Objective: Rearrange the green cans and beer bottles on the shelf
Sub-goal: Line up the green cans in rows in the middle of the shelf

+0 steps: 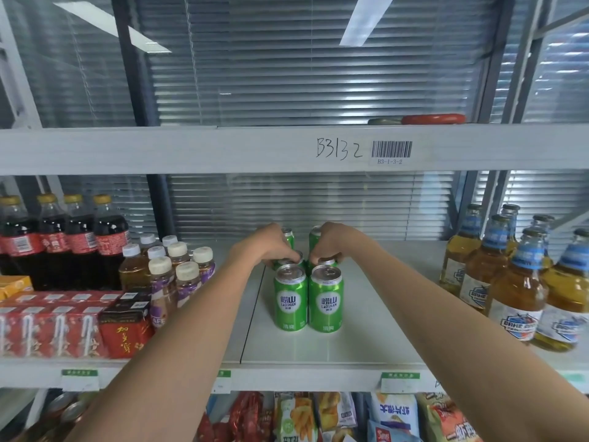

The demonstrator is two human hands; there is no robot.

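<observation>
- Cola bottles (63, 240), tea bottles (165, 266) and red cartons (54, 323) crowd the shelf's (350, 346) left end
- Left hand (274, 247) curls over the top of a middle-row green can (288, 262); fingers closed on its rim
- Green cans (307, 298) stand upright mid-shelf in two columns, white logos facing front, silver tops up
- Right hand (325, 247) grips the neighbouring can (326, 262) likewise
- Beer bottles (516, 275), amber with blue neck labels, stand upright at right
</observation>
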